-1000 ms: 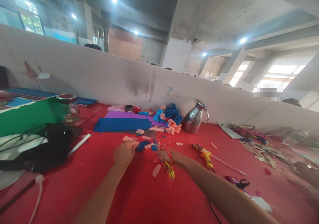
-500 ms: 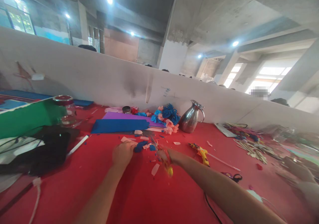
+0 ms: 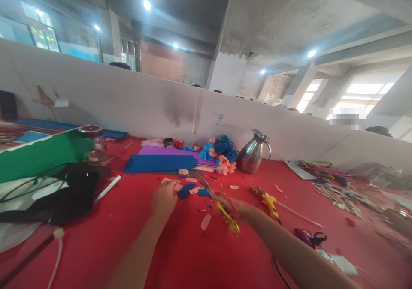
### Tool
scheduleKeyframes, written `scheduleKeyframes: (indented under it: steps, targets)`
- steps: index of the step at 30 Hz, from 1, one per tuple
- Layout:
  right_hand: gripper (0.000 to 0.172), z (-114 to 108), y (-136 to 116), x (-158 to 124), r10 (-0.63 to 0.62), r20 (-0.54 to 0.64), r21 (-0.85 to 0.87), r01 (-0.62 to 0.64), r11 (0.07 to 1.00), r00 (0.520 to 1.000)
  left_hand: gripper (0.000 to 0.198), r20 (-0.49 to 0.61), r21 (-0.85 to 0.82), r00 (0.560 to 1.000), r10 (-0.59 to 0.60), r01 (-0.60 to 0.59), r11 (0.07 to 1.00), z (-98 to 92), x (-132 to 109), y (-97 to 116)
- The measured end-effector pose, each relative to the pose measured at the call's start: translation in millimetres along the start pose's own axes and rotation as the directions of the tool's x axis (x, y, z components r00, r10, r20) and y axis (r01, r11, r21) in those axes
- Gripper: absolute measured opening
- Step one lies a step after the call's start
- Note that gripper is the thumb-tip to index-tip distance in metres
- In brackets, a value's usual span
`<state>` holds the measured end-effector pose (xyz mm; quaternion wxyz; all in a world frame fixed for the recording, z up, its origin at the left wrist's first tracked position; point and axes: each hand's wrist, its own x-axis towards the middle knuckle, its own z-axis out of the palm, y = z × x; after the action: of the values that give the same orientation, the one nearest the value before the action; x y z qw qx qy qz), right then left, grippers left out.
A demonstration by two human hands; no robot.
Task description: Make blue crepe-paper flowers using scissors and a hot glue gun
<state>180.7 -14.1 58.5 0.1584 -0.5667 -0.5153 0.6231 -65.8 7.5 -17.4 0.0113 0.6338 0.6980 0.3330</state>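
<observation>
Over the red table (image 3: 193,254), my left hand (image 3: 165,197) is closed on a dark blue piece (image 3: 186,191), pinched at its fingertips. My right hand (image 3: 232,205) is wrapped round scissors (image 3: 229,218) with yellow and red handles. The blades point up and left, close to a small blue scrap (image 3: 203,192). Pink and blue scraps lie around both hands. Behind them is a blue sheet (image 3: 157,163) on a purple sheet (image 3: 167,150), with blue and pink paper flowers (image 3: 222,152) at its right.
A steel jug (image 3: 252,154) stands by the white partition (image 3: 144,104). A yellow glue gun (image 3: 268,202) lies right of my right hand, with wooden sticks (image 3: 337,199) beyond. At left are a glass jar (image 3: 95,145) and a green board (image 3: 45,152). Another person's hand (image 3: 397,220) shows far right.
The view has shifted slightly, moving the scene rightward. My right hand and the scissors have moved a little away from the blue piece, and the blades show more clearly.
</observation>
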Motion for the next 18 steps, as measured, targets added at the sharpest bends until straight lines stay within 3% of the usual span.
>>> scheduleKeyframes:
  steps: [4,9,18]
  targets:
    - [0.044,5.3,0.3,-5.2,-0.036,0.067,-0.009,0.037,0.999,0.997,0.025,0.040,-0.002,0.999,-0.013,0.013,1.000,4.7,-0.1,8.1]
    - [0.052,18.2,-1.5,8.1,-0.096,0.128,-0.103,0.109,0.989,0.987,0.025,0.099,-0.032,0.994,0.037,-0.034,0.999,4.7,-10.8,29.0]
    - [0.050,20.3,10.8,24.0,-0.143,0.108,-0.077,0.151,0.985,0.984,0.033,0.274,0.020,0.962,0.003,-0.009,1.000,-6.2,-22.7,51.6]
